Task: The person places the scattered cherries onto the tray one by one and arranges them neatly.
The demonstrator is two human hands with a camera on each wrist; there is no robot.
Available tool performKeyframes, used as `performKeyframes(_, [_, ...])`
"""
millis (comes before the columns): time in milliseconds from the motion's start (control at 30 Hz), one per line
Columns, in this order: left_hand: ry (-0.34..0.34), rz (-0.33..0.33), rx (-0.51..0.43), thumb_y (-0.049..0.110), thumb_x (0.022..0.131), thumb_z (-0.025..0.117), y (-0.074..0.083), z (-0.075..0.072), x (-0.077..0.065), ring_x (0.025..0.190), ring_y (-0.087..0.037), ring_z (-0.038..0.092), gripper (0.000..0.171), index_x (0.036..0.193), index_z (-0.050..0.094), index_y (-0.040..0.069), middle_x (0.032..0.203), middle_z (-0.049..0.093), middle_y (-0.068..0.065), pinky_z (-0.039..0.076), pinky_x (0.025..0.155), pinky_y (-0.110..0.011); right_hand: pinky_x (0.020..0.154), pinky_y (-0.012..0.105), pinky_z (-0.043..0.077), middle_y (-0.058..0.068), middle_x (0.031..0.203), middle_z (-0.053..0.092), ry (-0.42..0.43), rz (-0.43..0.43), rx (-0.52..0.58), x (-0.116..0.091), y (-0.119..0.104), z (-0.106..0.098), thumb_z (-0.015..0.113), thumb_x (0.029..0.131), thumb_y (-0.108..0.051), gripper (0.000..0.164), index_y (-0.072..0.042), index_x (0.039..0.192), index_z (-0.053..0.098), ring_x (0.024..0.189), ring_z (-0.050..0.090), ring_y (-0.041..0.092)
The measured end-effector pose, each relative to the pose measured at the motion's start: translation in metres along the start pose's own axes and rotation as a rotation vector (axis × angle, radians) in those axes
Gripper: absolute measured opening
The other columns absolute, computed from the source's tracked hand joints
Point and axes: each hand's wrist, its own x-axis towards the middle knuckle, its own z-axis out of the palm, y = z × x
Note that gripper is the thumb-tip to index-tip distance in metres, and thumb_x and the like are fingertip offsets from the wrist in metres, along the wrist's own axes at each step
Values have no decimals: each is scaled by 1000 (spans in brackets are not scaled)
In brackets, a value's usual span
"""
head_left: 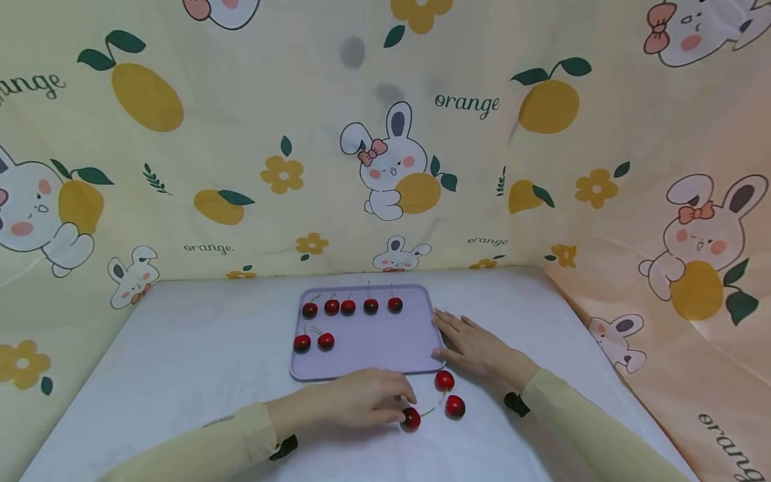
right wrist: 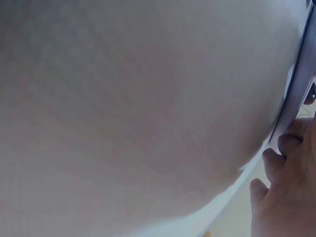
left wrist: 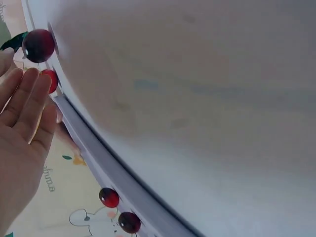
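My left hand [head_left: 366, 396] reaches over the near side of a lilac tray [head_left: 373, 353], its thumb and fingers spread beside a dark red cherry [head_left: 411, 419] on the white cloth. In the left wrist view that cherry [left wrist: 38, 45] appears just beyond the fingertips, with no grip around it. Against the tray's right edge rests my right hand [head_left: 478, 347], its fingers extended along the rim; the right wrist view shows those fingers [right wrist: 289, 143] at the tray's side. Two more cherries, one near the tray corner [head_left: 444, 381] and one closer [head_left: 455, 407], lie right of the left hand.
Several cherries stand in a row along the tray's far side, among them one at the right end [head_left: 394, 305]. A pair [head_left: 326, 341] sits at the tray's left. A patterned cloth [head_left: 337, 134] hangs behind the white-covered table [head_left: 199, 348].
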Motion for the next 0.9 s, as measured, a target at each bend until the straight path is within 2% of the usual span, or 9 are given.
performKeyframes(300, [-13, 98, 41, 27, 106, 63, 4, 4, 6, 113, 4, 59, 27, 131, 67, 17, 127, 65, 10, 44, 101, -13, 125, 57, 20, 14, 171, 24, 23, -21, 11, -1, 1, 1, 47, 103, -65, 87, -5, 163, 28, 155, 26, 36])
performKeyframes(533, [-38, 93, 46, 21, 105, 63, 3, 8, 7, 114, 6, 57, 24, 129, 68, 20, 126, 64, 11, 43, 102, -12, 125, 56, 20, 13, 171, 24, 22, -25, -3, 0, 2, 2, 45, 103, -66, 87, -6, 163, 28, 156, 26, 35])
performKeyframes(900, [-82, 63, -67, 18, 105, 64, 2, 11, 8, 109, 6, 57, 24, 128, 68, 18, 125, 64, 10, 45, 98, -11, 126, 55, 19, 12, 172, 22, 19, -18, 3, 0, 3, 3, 44, 102, -67, 88, -7, 164, 27, 156, 25, 33])
